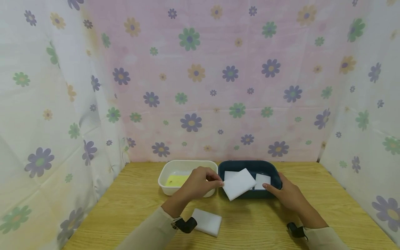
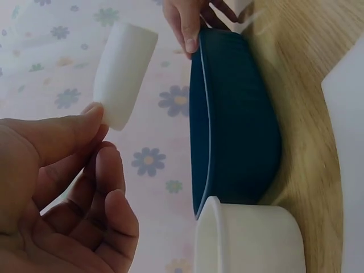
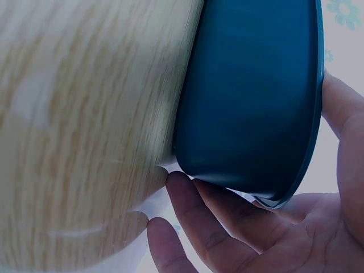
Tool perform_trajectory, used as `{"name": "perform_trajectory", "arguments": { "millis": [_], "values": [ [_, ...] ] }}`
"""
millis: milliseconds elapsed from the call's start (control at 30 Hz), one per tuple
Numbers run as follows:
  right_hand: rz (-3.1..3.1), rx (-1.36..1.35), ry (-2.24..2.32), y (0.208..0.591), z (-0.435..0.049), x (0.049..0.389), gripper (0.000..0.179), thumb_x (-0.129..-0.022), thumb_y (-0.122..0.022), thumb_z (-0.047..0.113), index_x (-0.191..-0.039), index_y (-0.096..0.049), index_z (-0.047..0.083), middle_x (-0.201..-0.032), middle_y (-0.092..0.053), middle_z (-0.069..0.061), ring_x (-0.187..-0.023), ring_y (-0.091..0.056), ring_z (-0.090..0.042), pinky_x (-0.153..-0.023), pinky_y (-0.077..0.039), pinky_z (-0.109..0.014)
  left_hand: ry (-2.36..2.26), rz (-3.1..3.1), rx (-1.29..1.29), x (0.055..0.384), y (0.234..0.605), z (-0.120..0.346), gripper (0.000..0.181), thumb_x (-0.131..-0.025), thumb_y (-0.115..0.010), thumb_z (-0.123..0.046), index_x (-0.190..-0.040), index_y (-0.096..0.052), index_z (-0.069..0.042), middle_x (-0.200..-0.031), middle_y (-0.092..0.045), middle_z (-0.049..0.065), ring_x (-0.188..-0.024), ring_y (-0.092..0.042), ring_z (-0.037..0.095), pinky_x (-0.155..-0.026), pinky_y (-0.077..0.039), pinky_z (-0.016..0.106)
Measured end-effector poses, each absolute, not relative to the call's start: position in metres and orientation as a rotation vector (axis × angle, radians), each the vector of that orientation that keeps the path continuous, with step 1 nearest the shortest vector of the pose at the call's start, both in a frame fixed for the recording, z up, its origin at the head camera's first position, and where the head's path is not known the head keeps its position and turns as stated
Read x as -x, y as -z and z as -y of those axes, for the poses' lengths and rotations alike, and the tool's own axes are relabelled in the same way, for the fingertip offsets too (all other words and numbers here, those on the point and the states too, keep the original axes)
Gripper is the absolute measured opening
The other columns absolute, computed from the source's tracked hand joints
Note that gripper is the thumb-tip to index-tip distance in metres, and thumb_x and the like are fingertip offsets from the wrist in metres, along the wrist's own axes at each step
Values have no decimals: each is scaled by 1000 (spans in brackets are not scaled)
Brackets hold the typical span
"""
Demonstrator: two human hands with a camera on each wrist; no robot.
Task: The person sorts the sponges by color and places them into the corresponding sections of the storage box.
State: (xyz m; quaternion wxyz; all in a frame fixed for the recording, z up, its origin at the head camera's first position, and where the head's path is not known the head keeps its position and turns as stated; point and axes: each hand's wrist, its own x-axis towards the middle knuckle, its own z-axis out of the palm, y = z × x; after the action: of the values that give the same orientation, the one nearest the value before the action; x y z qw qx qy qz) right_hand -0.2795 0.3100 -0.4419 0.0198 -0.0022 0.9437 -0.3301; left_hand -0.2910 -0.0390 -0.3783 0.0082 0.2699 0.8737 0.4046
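My left hand pinches a white foam sponge by one corner between thumb and fingertips. The sponge hangs tilted over the dark blue bin, raised above its rim in the left wrist view. Inside that bin lie other white sponges. My right hand grips the bin's right end, its thumb over the rim and fingers along the outer wall. On the table nearer to me, another white sponge lies flat, partly behind the left wrist's camera strap.
A white bin stands at the blue bin's left, with a yellow piece lying in it. Both are on a wood-grain table. Flowered cloth hangs behind the table and along both sides.
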Motion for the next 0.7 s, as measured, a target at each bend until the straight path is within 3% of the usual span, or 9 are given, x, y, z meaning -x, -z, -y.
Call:
{"name": "perform_trajectory", "arguments": {
  "millis": [200, 700],
  "values": [
    [-2935, -1, 1038, 443, -309, 280, 116, -93, -53, 77, -164, -6, -2, -162, -24, -38, -144, -31, -61, -108, -37, -74, -1346, -2768, -800, 295, 377, 31, 8, -95, -78, -30, -89, -80, -24, -87, -71, -10, -81, -65, 9, -70, -55, 28],
    [-2927, -10, 1043, 443, -309, 280, 115, -94, -54, 75, -165, -6, -2, -162, -25, -38, -143, -32, -61, -107, -38, -74, -1429, -2878, -671, 315, 383, 2, 13, -94, -79, -28, -86, -77, -17, -83, -70, -6, -74, -63, 8, -64, -54, 25]
  ]
}}
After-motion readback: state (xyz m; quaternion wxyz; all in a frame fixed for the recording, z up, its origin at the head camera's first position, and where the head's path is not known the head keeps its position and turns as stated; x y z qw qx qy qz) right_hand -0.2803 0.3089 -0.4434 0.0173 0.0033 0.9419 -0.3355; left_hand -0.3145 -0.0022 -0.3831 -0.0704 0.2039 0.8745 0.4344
